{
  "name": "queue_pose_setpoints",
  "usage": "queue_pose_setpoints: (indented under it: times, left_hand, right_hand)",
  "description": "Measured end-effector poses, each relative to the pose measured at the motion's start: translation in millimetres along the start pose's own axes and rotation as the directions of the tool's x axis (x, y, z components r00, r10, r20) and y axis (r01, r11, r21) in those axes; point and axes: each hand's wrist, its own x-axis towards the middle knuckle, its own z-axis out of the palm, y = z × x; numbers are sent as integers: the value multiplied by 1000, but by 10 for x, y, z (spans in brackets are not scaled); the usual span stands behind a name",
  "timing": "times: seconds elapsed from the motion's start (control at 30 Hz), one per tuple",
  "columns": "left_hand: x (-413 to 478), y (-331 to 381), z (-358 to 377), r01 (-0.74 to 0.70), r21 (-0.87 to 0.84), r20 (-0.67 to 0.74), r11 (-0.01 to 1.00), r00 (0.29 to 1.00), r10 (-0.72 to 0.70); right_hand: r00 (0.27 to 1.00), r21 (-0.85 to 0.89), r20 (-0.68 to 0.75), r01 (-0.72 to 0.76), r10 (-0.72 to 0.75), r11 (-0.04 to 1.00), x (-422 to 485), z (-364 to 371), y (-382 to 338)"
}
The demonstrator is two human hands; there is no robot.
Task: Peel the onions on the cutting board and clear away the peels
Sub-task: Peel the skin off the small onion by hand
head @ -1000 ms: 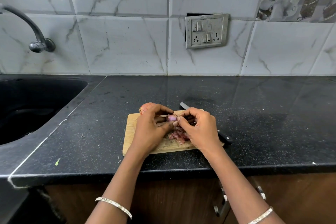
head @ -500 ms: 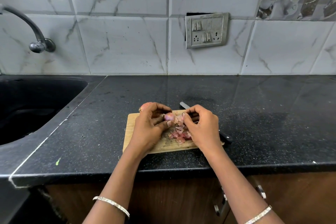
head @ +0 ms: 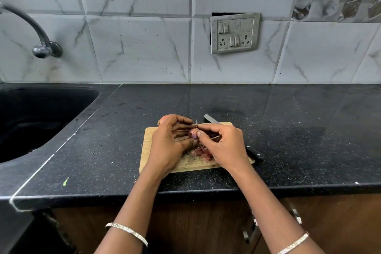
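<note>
A small purple onion (head: 192,133) is held above the wooden cutting board (head: 148,140). My left hand (head: 169,146) grips it from the left with curled fingers. My right hand (head: 223,146) pinches it from the right, thumb on its skin. A pile of pinkish peels (head: 201,153) lies on the board under my hands. A second, unpeeled onion (head: 164,118) sits at the board's far left corner, mostly hidden behind my left hand.
A black-handled knife (head: 252,151) lies across the board's right side, its blade (head: 210,118) pointing away. A dark sink (head: 41,117) with a tap (head: 41,47) is at the left. The black counter's front edge (head: 206,192) runs just below the board.
My hands parted briefly, showing the onion and a peel between them, then closed together again on the onion. The peel pile stays under them.
</note>
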Motion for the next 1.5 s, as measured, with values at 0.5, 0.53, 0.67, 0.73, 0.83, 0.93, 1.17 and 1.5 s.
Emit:
queue_pose_setpoints:
  times: [0.5, 0.53, 0.67, 0.73, 0.83, 0.93, 1.17, 1.5]
  left_hand:
    - [-13, 20, 1, 21, 17, 11, 1000, 1000, -21]
    - [-16, 23, 3, 20, 17, 11, 1000, 1000, -21]
    - [-20, 34, 12, 17, 22, 13, 1000, 1000, -17]
    - [-16, 34, 18, 15, 28, 15, 999, 1000, -15]
    - [-9, 34, 25, 4, 43, 10, 999, 1000, -4]
    - [-9, 35, 25, -16, 68, -2, 998, 1000, 16]
    - [-1, 8, 23, -51, 135, -20, 989, 998, 54]
    - [-21, 43, 21, -119, 285, -44, 951, 990, 137]
  right_hand:
    - [1000, 32, 23, 1, -1, 1000, 1, 6, 82]
    - [1000, 26, 25, 3, -4, 1000, 2, 5, 85]
    - [1000, -23, 10, 18, -17, 1000, 3, 16, 88]
    - [1000, -31, -3, 11, -11, 999, 2, 20, 76]
    - [1000, -10, -10, -14, 14, 1000, -10, 10, 46]
    - [1000, 11, 10, -16, 16, 1000, -13, 13, 40]
    - [1000, 39, 8, -28, 28, 999, -7, 7, 18]
    - [1000, 48, -8, -7, 8, 999, -16, -5, -16]
